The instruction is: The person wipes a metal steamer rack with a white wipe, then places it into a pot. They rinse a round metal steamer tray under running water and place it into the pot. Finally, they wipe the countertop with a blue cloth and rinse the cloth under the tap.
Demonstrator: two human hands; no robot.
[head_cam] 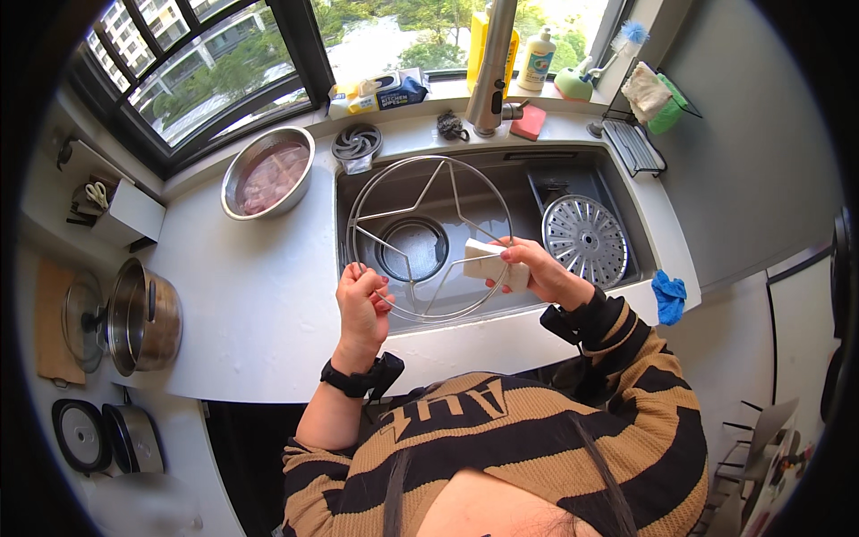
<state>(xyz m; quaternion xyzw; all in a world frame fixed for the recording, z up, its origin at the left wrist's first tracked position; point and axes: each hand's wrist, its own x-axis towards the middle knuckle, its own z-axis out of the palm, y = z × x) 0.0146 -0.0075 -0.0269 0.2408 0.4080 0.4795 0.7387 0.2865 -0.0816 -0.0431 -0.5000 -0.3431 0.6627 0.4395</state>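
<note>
Over the kitchen sink [470, 191], a round wire rack [429, 181] with a star-shaped frame is held up by both hands. My left hand [364, 305] grips its lower left rim. My right hand [537, 268] is at the right rim, holding a white sponge [486, 258] against the wire. Below the rack is the round sink drain strainer [413, 248]. A perforated metal steamer disc [585, 240] lies in the right part of the sink.
Left of the sink stand a metal bowl [305, 184] of raw meat in liquid and a steel pot [164, 322]. The faucet [486, 101], a pink sponge [529, 123] and a grey drain cover [357, 142] are behind it. A blue cloth [668, 297] lies at the front right edge.
</note>
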